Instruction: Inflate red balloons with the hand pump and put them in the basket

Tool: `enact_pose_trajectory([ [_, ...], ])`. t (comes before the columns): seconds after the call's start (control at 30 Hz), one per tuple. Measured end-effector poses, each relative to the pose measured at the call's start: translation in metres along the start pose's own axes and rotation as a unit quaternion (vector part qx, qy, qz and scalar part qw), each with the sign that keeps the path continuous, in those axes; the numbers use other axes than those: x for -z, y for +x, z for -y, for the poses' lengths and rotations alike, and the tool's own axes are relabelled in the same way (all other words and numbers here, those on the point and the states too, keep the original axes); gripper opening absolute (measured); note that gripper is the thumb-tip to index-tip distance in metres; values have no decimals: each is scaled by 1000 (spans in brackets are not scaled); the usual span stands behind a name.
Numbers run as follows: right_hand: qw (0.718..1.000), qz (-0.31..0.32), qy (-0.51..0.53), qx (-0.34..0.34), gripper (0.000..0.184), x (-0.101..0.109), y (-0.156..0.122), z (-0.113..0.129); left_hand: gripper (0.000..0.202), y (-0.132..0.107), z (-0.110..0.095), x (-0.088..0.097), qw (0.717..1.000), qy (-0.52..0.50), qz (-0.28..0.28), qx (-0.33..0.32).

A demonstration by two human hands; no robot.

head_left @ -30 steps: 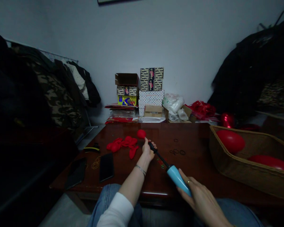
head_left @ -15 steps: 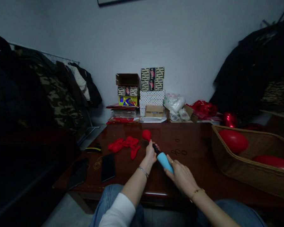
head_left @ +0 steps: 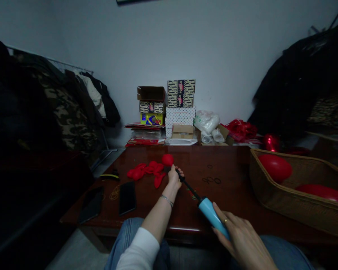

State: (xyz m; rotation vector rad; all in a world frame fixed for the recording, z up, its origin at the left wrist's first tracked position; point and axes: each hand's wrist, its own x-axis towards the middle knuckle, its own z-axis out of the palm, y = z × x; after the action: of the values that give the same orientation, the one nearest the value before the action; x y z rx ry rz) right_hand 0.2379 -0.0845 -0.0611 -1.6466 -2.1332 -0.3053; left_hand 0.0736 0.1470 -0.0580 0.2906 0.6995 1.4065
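Gripping the pump (head_left: 212, 214) by its blue barrel, the right hand (head_left: 242, 240) has its fingers curled shut around it near the table's (head_left: 231, 195) front edge, black rod stretched out toward the left hand (head_left: 174, 177). That one's pinched closed on the nozzle end, where a small red balloon (head_left: 167, 159) sits slightly puffed up. Flat balloons (head_left: 146, 170) lie just left of it, basket (head_left: 287, 202) off to the right.
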Motion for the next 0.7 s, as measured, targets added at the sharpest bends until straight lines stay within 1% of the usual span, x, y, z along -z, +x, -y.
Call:
enact_pose_trajectory([
  [0.1, 1000, 10, -10, -6, 55, 2, 1, -1, 25, -1, 5, -1, 1000, 2, 4, 4],
  [0.2, 999, 30, -30, -22, 52, 1, 11, 2, 26, -5, 10, -2, 1000, 9, 8, 9],
  [0.37, 994, 65, -83, -41, 47, -3, 44, 15, 23, -15, 21, -6, 999, 38, 11, 23],
  [0.47, 990, 72, -110, -45, 46, -6, 65, 25, 22, -19, 26, -7, 998, 48, 17, 36],
  [0.53, 989, 71, -123, -49, 46, -9, 74, 31, 22, -19, 26, -7, 998, 51, 11, 38],
  [0.6, 988, 67, -127, -51, 46, -13, 78, 36, 23, -17, 24, -6, 998, 57, 0, 28],
  [0.7, 990, 54, -121, -47, 45, -18, 74, 39, 24, -15, 22, -5, 998, 64, -4, 16],
])
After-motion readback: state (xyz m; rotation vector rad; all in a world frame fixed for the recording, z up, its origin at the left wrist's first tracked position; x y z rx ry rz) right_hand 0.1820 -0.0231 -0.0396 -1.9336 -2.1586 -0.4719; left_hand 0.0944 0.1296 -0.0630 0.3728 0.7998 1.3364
